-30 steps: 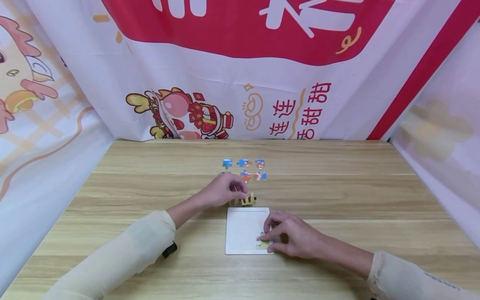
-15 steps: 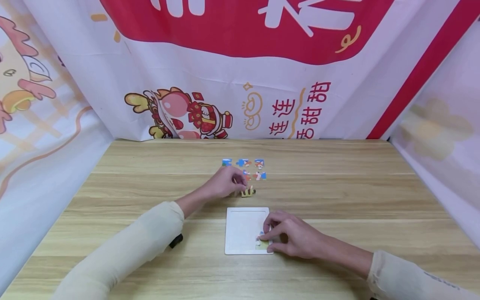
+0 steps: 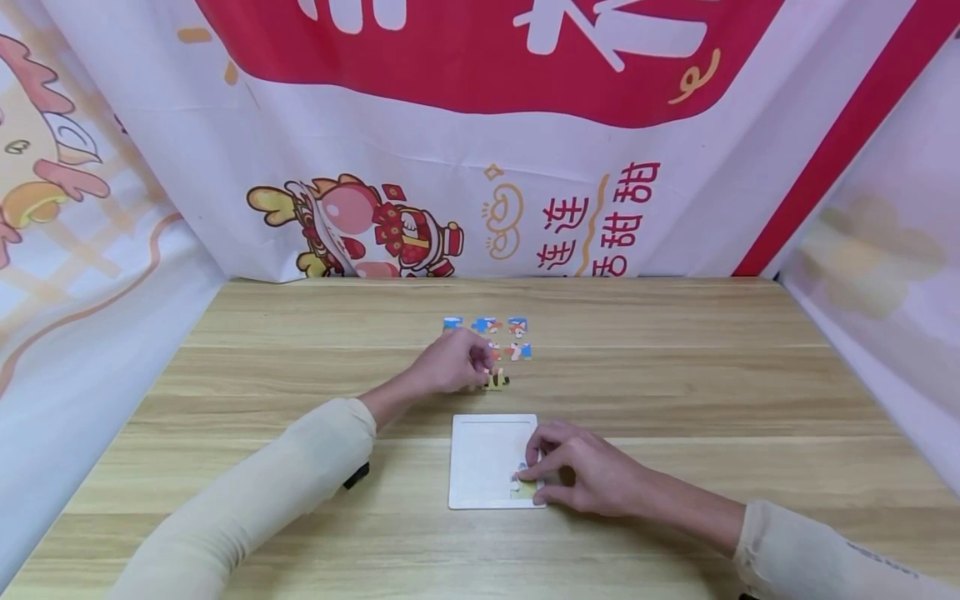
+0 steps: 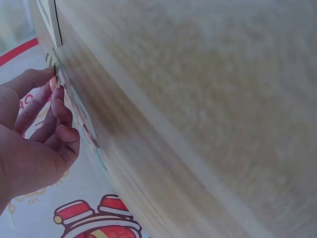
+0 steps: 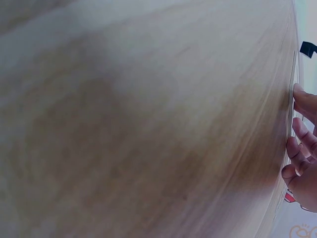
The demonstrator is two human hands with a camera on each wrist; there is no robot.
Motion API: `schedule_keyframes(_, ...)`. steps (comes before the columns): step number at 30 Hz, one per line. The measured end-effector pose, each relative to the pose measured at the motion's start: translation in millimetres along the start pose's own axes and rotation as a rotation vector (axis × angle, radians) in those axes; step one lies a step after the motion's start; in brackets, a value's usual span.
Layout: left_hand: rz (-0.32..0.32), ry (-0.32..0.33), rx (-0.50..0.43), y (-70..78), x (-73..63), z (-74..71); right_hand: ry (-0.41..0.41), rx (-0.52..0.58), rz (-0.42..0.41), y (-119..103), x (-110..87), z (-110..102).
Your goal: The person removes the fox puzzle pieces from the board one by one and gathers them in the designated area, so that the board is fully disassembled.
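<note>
A yellow jigsaw piece with dark stripes lies between the thumb and fingertips of my left hand, which pinches it just in front of the other pieces. In the left wrist view, the left hand has thumb and fingers meeting at a thin edge near the tabletop. My right hand holds a jigsaw piece, yellow, white and blue, in the near right corner of the white puzzle tray. The right wrist view shows only part of the right hand, with curved fingers beside the tray's edge.
Several blue, orange and white jigsaw pieces lie in rows beyond the tray, partly covered by the left hand. The wooden table ends at a printed curtain at the back, with cloth at both sides.
My left hand has moved away from the tray toward the far pieces, carrying the striped jigsaw piece, whose tilt has changed. The right hand has stayed at the tray corner.
</note>
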State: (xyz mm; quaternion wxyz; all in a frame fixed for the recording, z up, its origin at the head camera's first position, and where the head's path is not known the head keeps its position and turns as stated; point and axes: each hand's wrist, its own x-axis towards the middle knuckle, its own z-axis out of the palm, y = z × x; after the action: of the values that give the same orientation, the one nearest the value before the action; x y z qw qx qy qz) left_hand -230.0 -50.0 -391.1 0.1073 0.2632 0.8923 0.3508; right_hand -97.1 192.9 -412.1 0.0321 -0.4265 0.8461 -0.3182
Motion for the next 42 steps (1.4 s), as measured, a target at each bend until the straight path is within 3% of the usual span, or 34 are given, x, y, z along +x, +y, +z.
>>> schedule_keyframes(10,-0.032,-0.019,0.061,0.2,1.9,-0.2,-0.003,-0.010,0.000,-1.1,0.7,-1.1)
schedule_keyframes(26,-0.013,-0.027,0.133,1.4,-0.8,-0.7,-0.023,-0.004,0.028,-2.4,0.9,-3.2)
schedule_keyframes(32,0.019,0.005,0.114,5.7,-11.4,-7.1,-0.026,-0.012,0.025,-2.9,0.6,-3.2)
schedule_keyframes(37,0.050,-0.024,0.081,9.4,-25.8,-9.5,-0.037,-0.026,0.043,-3.6,0.4,-3.5)
schedule_keyframes(42,0.121,-0.065,0.080,14.2,-41.9,-6.6,-0.064,-0.048,0.069,-6.0,1.7,-5.0)
